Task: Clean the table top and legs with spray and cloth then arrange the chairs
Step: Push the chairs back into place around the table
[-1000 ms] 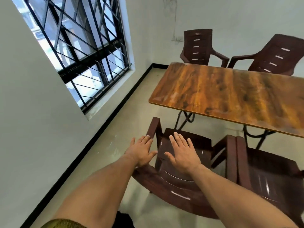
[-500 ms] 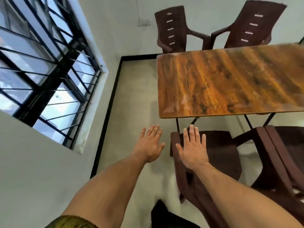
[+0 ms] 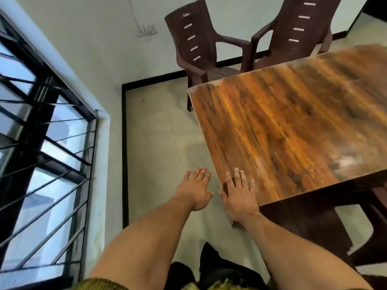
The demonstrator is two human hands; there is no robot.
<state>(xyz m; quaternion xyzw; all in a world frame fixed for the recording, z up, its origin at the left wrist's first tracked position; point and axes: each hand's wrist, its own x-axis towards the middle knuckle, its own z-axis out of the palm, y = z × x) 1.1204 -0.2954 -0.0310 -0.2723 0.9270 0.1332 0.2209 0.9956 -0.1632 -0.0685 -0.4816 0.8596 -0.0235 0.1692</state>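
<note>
A glossy wooden table top (image 3: 297, 130) fills the right half of the view. My left hand (image 3: 195, 189) is stretched out flat over the floor, just left of the table's near corner, holding nothing. My right hand (image 3: 239, 192) is also flat with fingers straight, over the near corner of the table; whether it touches the wood is unclear. A dark brown plastic chair (image 3: 312, 225) stands tucked under the near edge, below my right forearm. Two more brown chairs (image 3: 196, 49) (image 3: 297, 32) stand at the far side. No spray or cloth is in view.
A barred window (image 3: 44, 155) runs along the wall on the left. A strip of pale floor (image 3: 159, 143) lies between that wall and the table. A black skirting line edges the floor. My dark-clothed legs (image 3: 209, 266) show at the bottom.
My view has swung right and closer to the table. Both hands have come off the near chair and now hover flat by the table's near corner.
</note>
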